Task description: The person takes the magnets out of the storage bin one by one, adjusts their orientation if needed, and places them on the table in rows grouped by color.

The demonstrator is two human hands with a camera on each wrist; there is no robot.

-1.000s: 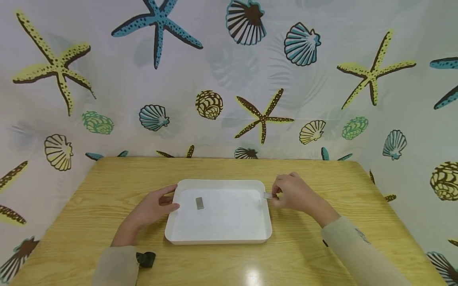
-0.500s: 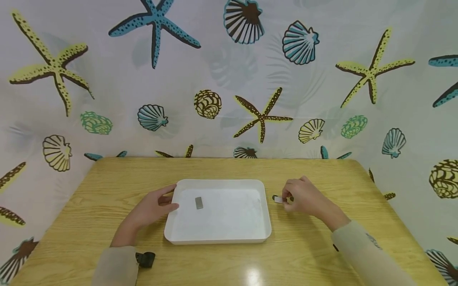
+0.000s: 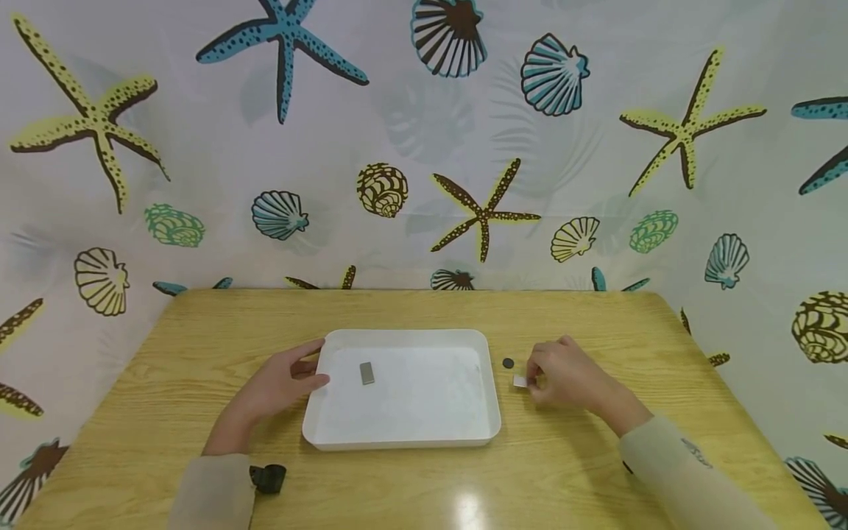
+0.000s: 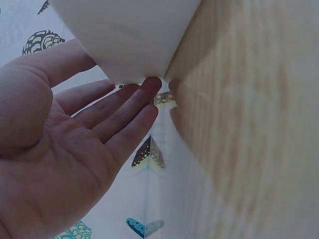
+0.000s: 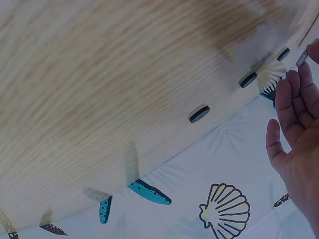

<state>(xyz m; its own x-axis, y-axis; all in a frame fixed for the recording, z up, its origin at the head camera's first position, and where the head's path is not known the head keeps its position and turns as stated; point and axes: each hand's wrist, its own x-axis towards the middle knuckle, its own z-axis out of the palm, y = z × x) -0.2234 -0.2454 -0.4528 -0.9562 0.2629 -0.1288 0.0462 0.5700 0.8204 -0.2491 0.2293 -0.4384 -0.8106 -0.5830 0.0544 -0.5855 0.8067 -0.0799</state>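
Observation:
A shallow white tray [image 3: 411, 397] lies on the wooden table, with a small flat grey rectangular piece [image 3: 367, 373] in its left half. My left hand [image 3: 281, 383] holds the tray's left side, thumb over the rim and fingers against the outer wall; the left wrist view shows the fingertips [image 4: 152, 84] low by the tray's corner. Right of the tray, my right hand [image 3: 563, 375] pinches a small flat silver rectangular piece [image 3: 520, 381], partly covered by the fingers. A small black disc [image 3: 508, 363] lies between tray and hand. The right wrist view shows 3 dark discs [image 5: 199, 113].
The wooden table [image 3: 424, 486] reaches back to a white cloth [image 3: 411, 243] printed with starfish and shells. Beside the left sleeve is a small black object [image 3: 268, 478]. The right hand hides some of the discs in the head view.
My right hand has moved right and slightly nearer with the silver piece, from the tray's right rim past the black disc, uncovering it. My left hand stays at the tray.

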